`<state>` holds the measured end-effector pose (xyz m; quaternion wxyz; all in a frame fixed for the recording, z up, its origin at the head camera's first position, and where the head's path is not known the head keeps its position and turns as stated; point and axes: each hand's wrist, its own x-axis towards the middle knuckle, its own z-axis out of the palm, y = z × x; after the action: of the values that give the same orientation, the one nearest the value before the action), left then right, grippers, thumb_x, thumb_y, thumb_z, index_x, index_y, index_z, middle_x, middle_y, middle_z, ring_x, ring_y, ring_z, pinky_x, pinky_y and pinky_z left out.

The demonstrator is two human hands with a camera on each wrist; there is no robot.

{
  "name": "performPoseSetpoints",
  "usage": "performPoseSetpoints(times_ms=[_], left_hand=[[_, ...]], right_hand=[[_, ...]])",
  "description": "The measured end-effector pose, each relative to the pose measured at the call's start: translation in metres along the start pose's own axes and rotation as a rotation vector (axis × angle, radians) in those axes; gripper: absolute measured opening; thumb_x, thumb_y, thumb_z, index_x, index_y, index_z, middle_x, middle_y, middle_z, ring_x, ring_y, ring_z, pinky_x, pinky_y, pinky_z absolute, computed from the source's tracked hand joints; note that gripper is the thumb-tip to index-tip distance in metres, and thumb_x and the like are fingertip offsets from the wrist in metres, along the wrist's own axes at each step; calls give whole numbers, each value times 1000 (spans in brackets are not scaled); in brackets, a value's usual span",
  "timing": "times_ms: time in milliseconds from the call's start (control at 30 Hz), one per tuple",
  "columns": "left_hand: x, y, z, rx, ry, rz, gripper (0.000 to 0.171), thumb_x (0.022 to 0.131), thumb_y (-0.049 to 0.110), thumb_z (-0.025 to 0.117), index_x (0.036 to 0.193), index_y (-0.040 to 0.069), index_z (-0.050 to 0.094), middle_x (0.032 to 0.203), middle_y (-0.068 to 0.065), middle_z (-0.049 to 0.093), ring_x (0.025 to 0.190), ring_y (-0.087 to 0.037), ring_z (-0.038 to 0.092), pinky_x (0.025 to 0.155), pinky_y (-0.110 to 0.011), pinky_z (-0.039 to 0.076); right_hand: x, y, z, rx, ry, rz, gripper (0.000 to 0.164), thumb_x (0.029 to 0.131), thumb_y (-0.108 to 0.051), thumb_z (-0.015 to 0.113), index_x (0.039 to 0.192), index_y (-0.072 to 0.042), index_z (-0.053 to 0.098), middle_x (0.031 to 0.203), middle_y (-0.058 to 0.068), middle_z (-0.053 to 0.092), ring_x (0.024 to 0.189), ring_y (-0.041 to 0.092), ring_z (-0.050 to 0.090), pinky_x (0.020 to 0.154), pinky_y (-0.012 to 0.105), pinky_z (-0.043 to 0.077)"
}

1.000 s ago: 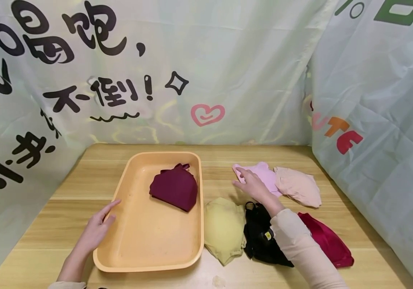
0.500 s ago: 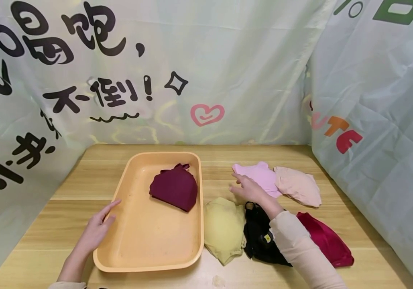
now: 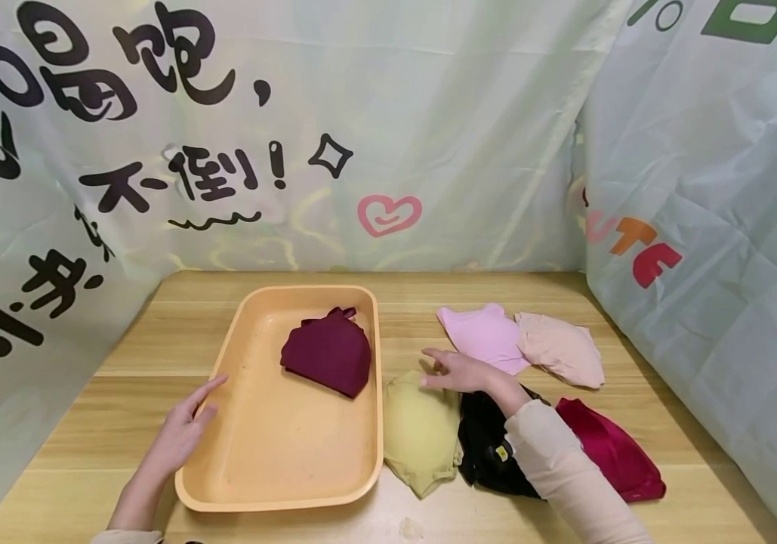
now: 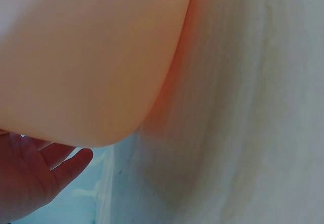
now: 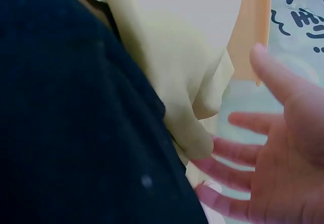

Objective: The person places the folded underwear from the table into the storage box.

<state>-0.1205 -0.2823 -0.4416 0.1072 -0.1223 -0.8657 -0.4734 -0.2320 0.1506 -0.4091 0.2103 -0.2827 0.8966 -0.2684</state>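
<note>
My left hand (image 3: 180, 434) rests at the left rim of a peach-orange plastic tray (image 3: 252, 453), fingers extended. In the left wrist view its thumb and fingers show beside the tray's outer wall (image 4: 101, 82). A folded dark purple bra (image 3: 327, 353) lies in the tray's upper right. Over the top end of a pale yellow folded bra (image 3: 422, 434), my right hand (image 3: 466, 372) hovers with spread fingers and holds nothing. The right wrist view shows those fingers near the yellow cloth (image 5: 177, 57). Beside it lies a black bra (image 3: 486, 446), partly hidden by my forearm.
Behind the right hand lie a lilac folded bra (image 3: 486, 332) and a pale pink one (image 3: 561, 350). A crimson bra (image 3: 612, 453) lies right of my sleeve. Printed curtains (image 3: 483, 151) enclose the wooden table (image 3: 184, 317) at the back and sides.
My right hand has moved from over the lilac bra toward me and slightly left, to the yellow bra's top end. The left hand and tray have stayed put.
</note>
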Motion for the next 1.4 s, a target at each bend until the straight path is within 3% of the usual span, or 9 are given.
performPoseSetpoints(times_ms=[267, 500, 900, 967, 1067, 1133, 1200, 1300, 1400], left_hand=[[0, 0, 1, 1, 14, 23, 34, 94, 2, 44, 126, -10, 45, 126, -36, 41, 113, 23, 24, 88, 2, 22], [0, -1, 0, 0, 11, 26, 35, 94, 3, 44, 127, -9, 45, 127, -34, 42, 114, 22, 24, 88, 2, 22], [-1, 0, 0, 8, 8, 17, 35, 95, 3, 43, 127, -10, 44, 127, -37, 40, 112, 23, 23, 88, 2, 22], [-1, 0, 0, 10, 0, 1, 35, 95, 4, 43, 128, -9, 44, 129, -35, 40, 118, 17, 24, 88, 2, 21], [-1, 1, -1, 9, -20, -30, 37, 96, 7, 42, 130, -7, 42, 132, -33, 38, 129, -9, 26, 88, 3, 20], [-1, 0, -1, 14, -28, -42, 37, 96, 8, 42, 131, -6, 41, 134, -32, 37, 129, -20, 26, 88, 3, 20], [-1, -1, -1, 15, -18, -30, 37, 96, 7, 42, 130, -6, 42, 133, -31, 39, 130, -13, 26, 88, 3, 20], [-1, -3, 0, 18, 12, 5, 35, 95, 4, 44, 127, -8, 45, 134, -10, 45, 120, 14, 25, 88, 2, 21], [-1, -4, 1, 14, 27, 32, 34, 94, 3, 45, 126, -9, 46, 130, 1, 46, 112, 22, 25, 88, 2, 22]], right_hand=[[-1, -3, 4, 43, -89, -27, 79, 84, -38, 63, 140, 4, 26, 123, 23, 49, 113, 32, 47, 94, 45, 38], [-3, -12, 7, 19, -175, -2, 91, 79, -40, 68, 143, 2, 20, 144, 23, 27, 133, 35, 24, 107, 46, 24], [-9, -26, 14, -135, -198, 90, 101, 74, -45, 71, 145, -2, 13, 144, 30, 19, 132, 44, 20, 105, 54, 22], [-10, -28, 16, -134, -188, 94, 100, 74, -43, 71, 145, -1, 14, 143, 30, 20, 131, 45, 21, 104, 53, 23], [-13, -31, 18, -124, -172, 108, 99, 74, -41, 72, 145, -1, 15, 143, 30, 21, 130, 45, 22, 103, 54, 25], [-13, -32, 19, -119, -161, 120, 98, 74, -39, 72, 145, -3, 15, 143, 30, 20, 131, 45, 21, 103, 55, 25], [-14, -33, 21, -107, -147, 127, 97, 74, -36, 73, 145, -3, 16, 143, 30, 21, 130, 46, 21, 102, 55, 26], [-15, -34, 24, -89, -125, 132, 96, 73, -32, 73, 146, -5, 15, 142, 32, 21, 130, 45, 22, 101, 56, 27], [-15, -35, 28, -84, -93, 122, 96, 72, -28, 73, 145, -5, 17, 140, 33, 24, 129, 44, 25, 99, 57, 28]])
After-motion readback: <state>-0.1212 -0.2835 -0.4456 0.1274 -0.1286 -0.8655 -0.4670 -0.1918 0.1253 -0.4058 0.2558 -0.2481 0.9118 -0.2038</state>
